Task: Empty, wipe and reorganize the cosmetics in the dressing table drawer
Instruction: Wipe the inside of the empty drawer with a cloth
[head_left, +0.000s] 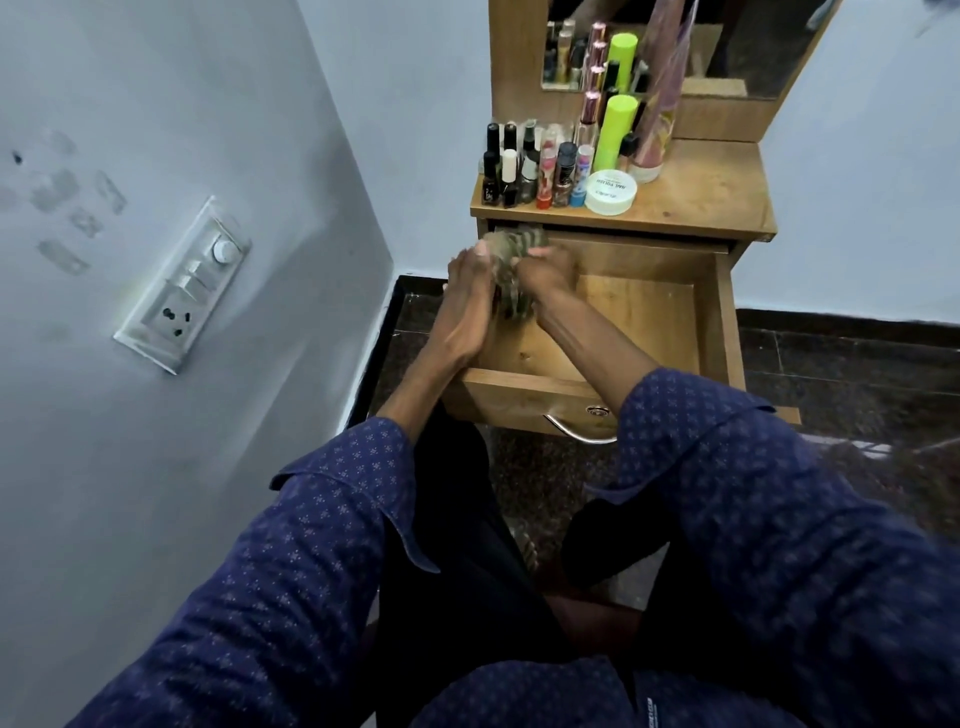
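My blue patterned sleeves (332, 519) fill the bottom of the view, and past them both forearms reach over the front wall of the open drawer (719, 322). My left hand (470, 275) and right hand (545, 270) both grip a striped cloth (511, 244), bunched between them at the drawer's back left corner. The cloth is soft and light; I judge it best gathered into a firm wad, so no loose tail drags. The drawer looks emptied, its wooden floor bare to my right, which gives open room for sweeping strokes. Its walls and the desk (696, 197) edge overhanging the back hem me in, so corners will need fingertip pressure. The cosmetics, nail polish bottles (511, 171) and a white jar (610, 192), stand crowded on the desk above; they seem small, tippy and probably glass, so I should lift each by its body.
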